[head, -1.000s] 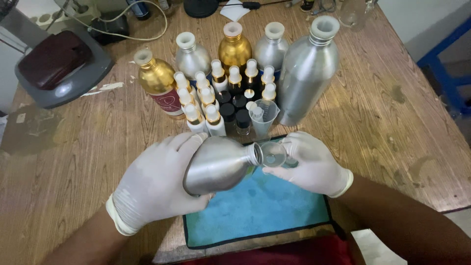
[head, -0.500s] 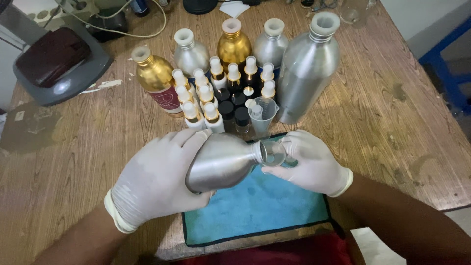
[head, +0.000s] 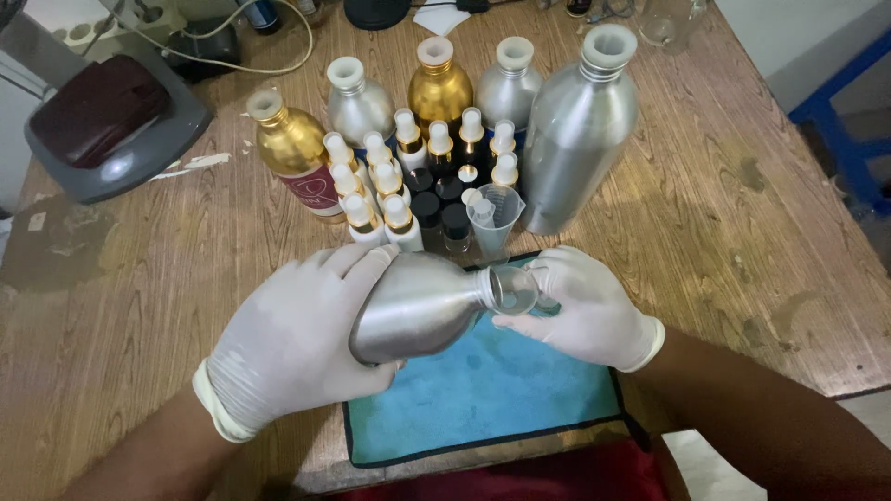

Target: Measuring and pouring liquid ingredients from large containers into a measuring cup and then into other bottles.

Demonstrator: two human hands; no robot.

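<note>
My left hand (head: 297,339), in a white glove, grips a round silver metal bottle (head: 422,308) tipped on its side, its neck pointing right. The bottle's mouth meets a small clear cup (head: 513,289) that my gloved right hand (head: 580,306) holds at its rim and base. Both hands hover over a blue cloth mat (head: 483,390) at the table's near edge. Whether liquid flows I cannot tell.
Behind the hands stand several small spray bottles (head: 390,181), a clear measuring beaker (head: 492,218), two gold bottles (head: 292,148), silver bottles (head: 357,102) and a tall silver bottle (head: 580,130). A grey device (head: 116,125) sits far left on the wooden table (head: 742,241).
The silver bottle has tilted slightly further, its neck staying at the small cup. Both hands have kept their hold and barely moved.
</note>
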